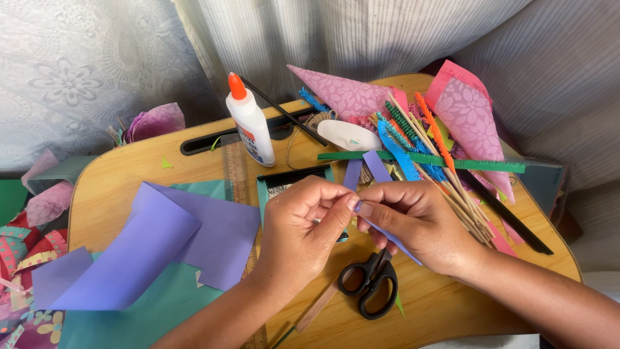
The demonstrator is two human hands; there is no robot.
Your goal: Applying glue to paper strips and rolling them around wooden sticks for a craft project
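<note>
My left hand [303, 223] and my right hand [416, 220] meet over the middle of a wooden lap tray [116, 178]. Both pinch a narrow purple paper strip [378, 167] between thumb and fingers; its upper ends stick up above my fingers and a lower end [400, 244] trails under my right palm. Black scissors [371, 281] lie closed on the tray just below my hands. A flat wooden stick [318, 309] lies beside the scissors.
A white glue bottle with an orange cap [250, 126] stands at the back. Purple paper sheets [161, 245] curl over teal paper [142, 317] at the left. Pink paper cones [468, 113], fringed sticks [439, 174] and a green strip [452, 161] crowd the right. Paper scraps [26, 252] lie at the far left.
</note>
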